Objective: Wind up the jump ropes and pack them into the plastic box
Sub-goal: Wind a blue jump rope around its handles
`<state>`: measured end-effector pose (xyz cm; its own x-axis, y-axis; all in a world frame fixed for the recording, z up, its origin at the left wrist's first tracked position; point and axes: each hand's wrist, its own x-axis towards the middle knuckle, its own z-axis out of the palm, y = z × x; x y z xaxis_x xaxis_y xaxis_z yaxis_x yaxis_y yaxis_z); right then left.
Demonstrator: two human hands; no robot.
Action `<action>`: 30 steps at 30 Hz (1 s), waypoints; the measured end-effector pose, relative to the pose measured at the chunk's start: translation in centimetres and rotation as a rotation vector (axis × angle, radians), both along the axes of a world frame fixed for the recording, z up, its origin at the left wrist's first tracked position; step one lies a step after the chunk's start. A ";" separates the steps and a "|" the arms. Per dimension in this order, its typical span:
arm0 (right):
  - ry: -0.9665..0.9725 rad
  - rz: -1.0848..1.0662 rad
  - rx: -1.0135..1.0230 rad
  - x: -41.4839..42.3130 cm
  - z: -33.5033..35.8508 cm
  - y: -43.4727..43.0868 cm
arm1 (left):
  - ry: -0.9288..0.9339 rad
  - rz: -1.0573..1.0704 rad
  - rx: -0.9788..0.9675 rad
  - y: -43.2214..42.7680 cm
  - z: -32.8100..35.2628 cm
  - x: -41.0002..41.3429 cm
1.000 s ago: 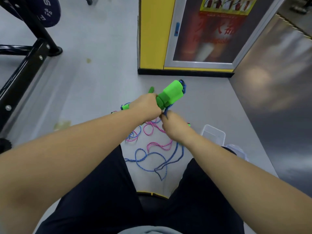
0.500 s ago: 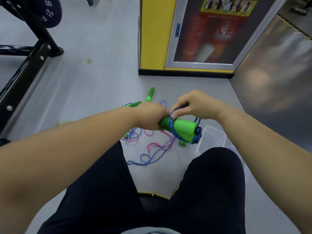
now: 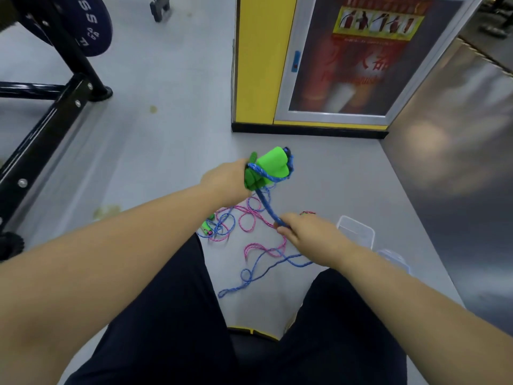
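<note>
My left hand [image 3: 226, 180] grips a pair of green jump-rope handles [image 3: 270, 166] held up over the floor, with blue rope wound around them. From the handles a taut blue rope [image 3: 266, 204] runs down to my right hand [image 3: 308, 236], which pinches it. The loose end of the blue rope [image 3: 249, 276] trails on the grey floor between my knees. A pink rope [image 3: 249, 220] lies tangled there too, with a green handle [image 3: 206, 225] at its left. The clear plastic box [image 3: 356, 230] stands on the floor right of my right hand.
A clear lid [image 3: 395, 259] lies just behind the box. A yellow pillar with a fire-extinguisher cabinet [image 3: 313, 79] rises ahead. A black gym rack [image 3: 41, 118] with a weight plate [image 3: 83, 26] fills the left. A metal wall [image 3: 458, 162] closes the right side.
My left hand has raised the handles up and forward. My right hand left the handles, dropped down to the right along the blue rope and now pulls it taut.
</note>
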<state>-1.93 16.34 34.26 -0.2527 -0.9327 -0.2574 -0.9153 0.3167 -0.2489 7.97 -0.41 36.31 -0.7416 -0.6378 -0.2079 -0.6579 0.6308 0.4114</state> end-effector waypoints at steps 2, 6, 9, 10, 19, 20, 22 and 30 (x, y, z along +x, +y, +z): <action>0.138 0.093 -0.027 0.1 1.8 -0.6 | -0.216 -0.086 -0.259 0.2 0.1 0.0; 0.348 0.228 -0.104 -1.2 6.3 -2.4 | -0.347 -0.352 -0.517 2.2 0.1 -0.8; 0.282 0.273 -0.178 -2.7 8.8 -3.5 | -0.357 -0.573 -0.581 3.8 0.6 -1.5; 0.177 0.257 -0.205 -3.5 9.3 -3.6 | -0.348 -0.619 -0.580 4.1 0.7 -1.6; -0.834 -0.483 -0.245 -5.8 4.4 -0.3 | 0.182 -0.421 0.101 4.9 3.8 -0.3; -0.800 -0.482 -0.197 -5.6 3.3 0.3 | 0.196 -0.389 0.128 4.7 3.8 -0.2; -0.800 -0.378 -0.148 -5.2 1.8 1.0 | 0.221 -0.321 0.161 4.2 3.6 0.0; -0.883 -0.467 -0.220 -4.2 1.4 -1.2 | 0.196 -0.298 0.082 1.8 8.5 -1.6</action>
